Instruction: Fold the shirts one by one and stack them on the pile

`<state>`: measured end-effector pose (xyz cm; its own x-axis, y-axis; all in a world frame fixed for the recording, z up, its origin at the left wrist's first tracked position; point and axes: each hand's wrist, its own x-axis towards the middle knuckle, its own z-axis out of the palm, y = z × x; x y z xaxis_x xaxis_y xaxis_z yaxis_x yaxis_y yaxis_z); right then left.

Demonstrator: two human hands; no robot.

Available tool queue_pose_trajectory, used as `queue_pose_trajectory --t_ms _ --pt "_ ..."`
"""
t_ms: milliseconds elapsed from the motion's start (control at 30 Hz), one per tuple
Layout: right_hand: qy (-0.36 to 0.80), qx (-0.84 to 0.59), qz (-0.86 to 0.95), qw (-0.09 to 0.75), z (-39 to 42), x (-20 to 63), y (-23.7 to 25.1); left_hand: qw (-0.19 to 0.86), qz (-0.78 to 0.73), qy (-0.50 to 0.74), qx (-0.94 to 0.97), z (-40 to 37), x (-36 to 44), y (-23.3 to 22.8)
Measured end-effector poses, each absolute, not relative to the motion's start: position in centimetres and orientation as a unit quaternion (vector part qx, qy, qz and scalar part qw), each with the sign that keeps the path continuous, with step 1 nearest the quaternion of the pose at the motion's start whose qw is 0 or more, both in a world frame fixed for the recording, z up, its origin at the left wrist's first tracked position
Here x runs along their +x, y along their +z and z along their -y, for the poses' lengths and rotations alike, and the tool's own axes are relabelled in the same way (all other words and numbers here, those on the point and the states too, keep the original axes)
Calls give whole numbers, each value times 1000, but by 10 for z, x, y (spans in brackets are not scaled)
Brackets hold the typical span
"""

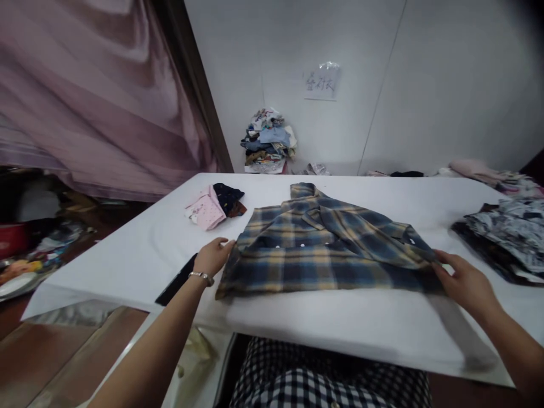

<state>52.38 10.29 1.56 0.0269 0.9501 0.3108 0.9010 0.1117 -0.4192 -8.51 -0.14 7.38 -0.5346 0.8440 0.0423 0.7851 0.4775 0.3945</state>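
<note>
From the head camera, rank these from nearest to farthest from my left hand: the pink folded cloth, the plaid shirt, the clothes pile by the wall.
1. plaid shirt: the left hand touches its left edge.
2. pink folded cloth: farther back on the table, just left of the shirt.
3. clothes pile: against the back wall, beyond the table.

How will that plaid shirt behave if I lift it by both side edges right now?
The plaid shirt lies flat and folded, with the left hand and right hand at its edges. It is probably floppy: expect the middle to sag and the folds to slip open. It looks light, and may slide easily on the smooth white table.
</note>
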Motion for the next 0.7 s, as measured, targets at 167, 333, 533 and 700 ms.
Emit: queue_pose_trajectory --t_ms 167,333,533,700 --pt "132 -430 850 274 -92 428 20 63 -849 151 502 -67 -92 83" --pt "153 -313 928 130 -93 360 6 88 -850 110 508 -141 -90 68" --pt "116 -327 935 72 -95 355 -11 52 -846 93 522 -195 -92 42" --pt "108 -325 938 61 -93 357 -10 25 -843 73 532 -233 -101 41"
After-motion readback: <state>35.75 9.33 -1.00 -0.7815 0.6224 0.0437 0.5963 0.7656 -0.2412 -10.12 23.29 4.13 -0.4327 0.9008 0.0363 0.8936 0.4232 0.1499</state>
